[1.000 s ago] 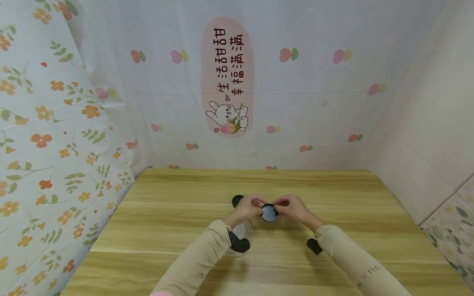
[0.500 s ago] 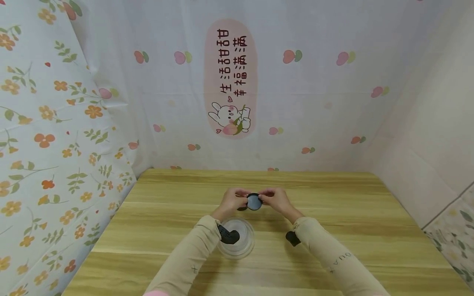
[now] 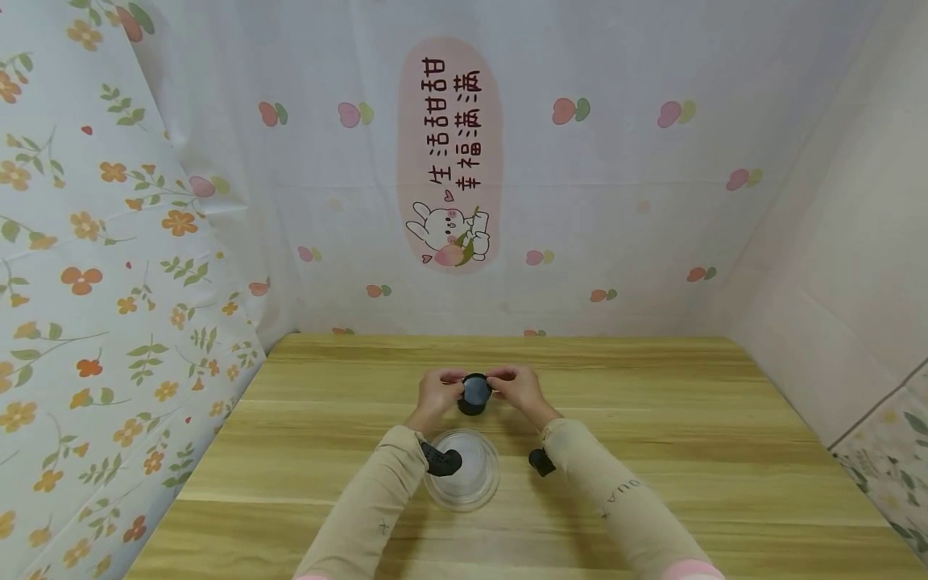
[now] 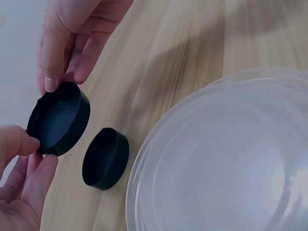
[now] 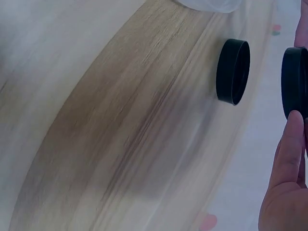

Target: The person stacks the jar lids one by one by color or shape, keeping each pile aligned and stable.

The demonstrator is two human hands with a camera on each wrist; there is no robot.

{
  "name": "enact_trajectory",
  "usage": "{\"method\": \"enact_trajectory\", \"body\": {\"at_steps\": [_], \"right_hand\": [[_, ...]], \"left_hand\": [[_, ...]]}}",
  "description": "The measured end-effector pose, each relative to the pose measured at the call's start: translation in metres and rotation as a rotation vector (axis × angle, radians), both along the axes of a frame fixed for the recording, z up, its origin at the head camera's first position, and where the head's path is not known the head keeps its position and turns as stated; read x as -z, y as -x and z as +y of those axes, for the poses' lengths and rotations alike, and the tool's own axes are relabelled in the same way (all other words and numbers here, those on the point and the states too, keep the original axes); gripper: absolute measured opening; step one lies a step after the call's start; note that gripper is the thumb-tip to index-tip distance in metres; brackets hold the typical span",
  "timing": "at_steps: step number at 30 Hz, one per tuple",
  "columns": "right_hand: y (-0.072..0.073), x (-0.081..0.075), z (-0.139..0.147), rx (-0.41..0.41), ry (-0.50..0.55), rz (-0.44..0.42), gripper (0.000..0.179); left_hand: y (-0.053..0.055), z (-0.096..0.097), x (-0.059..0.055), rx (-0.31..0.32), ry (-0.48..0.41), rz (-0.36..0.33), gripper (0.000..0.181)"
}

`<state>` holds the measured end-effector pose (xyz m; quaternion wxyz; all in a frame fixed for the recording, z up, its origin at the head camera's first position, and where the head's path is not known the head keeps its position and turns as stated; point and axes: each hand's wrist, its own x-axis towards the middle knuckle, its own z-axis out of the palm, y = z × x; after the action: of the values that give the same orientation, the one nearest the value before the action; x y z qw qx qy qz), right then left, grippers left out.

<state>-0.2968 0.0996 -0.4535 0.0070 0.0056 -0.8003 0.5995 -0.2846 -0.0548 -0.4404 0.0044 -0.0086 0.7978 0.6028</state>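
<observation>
A shallow black round lid (image 3: 476, 391) is held between both hands, its hollow inside tipped toward the head camera. My left hand (image 3: 437, 392) pinches one side of its rim; thumb and fingertips show in the left wrist view. On the opposite side my right hand (image 3: 518, 388) grips the rim between thumb and fingers. Just below the held piece, a second black round lid (image 4: 106, 159) rests on the wooden table; in the right wrist view a gap separates the two. Closer to me stands a round clear plastic container (image 3: 474, 493), partly covered by the left wrist's black camera.
The wood-grain table (image 3: 652, 387) stretches away to both sides of the hands. A white printed cloth (image 3: 616, 201) hangs behind its back edge, and a flowered cloth (image 3: 94, 322) drapes along the left.
Both hands have carried the held lid leftward, from right of the second lid to over it. The clear container, earlier mostly behind the left forearm, now shows more fully.
</observation>
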Motion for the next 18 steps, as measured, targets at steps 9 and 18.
{"method": "enact_trajectory", "body": {"at_steps": [9, 18], "right_hand": [[0.004, 0.007, -0.008, -0.013, -0.005, 0.007, 0.013], [0.004, 0.016, -0.008, 0.001, -0.001, -0.073, 0.015]], "left_hand": [[0.006, -0.004, 0.01, -0.028, -0.037, -0.006, 0.026], [0.01, -0.005, 0.022, -0.016, -0.051, -0.042, 0.023]]}}
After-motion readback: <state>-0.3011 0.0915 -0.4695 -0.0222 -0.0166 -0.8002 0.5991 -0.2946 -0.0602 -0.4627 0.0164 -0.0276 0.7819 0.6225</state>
